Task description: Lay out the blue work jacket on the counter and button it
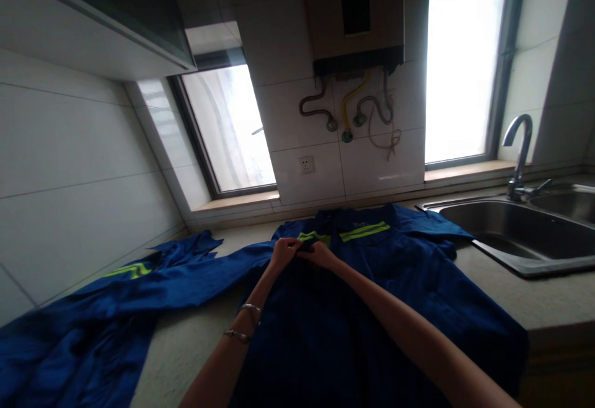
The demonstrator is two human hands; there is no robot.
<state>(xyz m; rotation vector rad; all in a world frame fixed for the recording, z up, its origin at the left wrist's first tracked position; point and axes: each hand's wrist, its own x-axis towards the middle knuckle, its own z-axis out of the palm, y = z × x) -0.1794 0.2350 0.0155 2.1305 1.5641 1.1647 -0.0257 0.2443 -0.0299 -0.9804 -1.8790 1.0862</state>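
A blue work jacket [400,290] with yellow-green and grey reflective strips lies spread over the countertop, one sleeve reaching left and the other lying toward the sink. At the jacket's chest, beside a reflective strip, my left hand [284,252] pinches the cloth with bent fingers. Close by on its right, my right hand [320,254] also grips the fabric, its fingertips almost meeting the left ones. What exactly sits between the fingertips is too dark to make out. Two silvery bracelets [238,335] circle my left wrist and forearm.
Another blue garment [83,333] with a reflective strip is heaped on the counter [181,346] at left. A steel sink [511,228] with a faucet [523,147] is at right. A water heater [357,17] hangs above, and a cabinet [93,17] overhangs the upper left.
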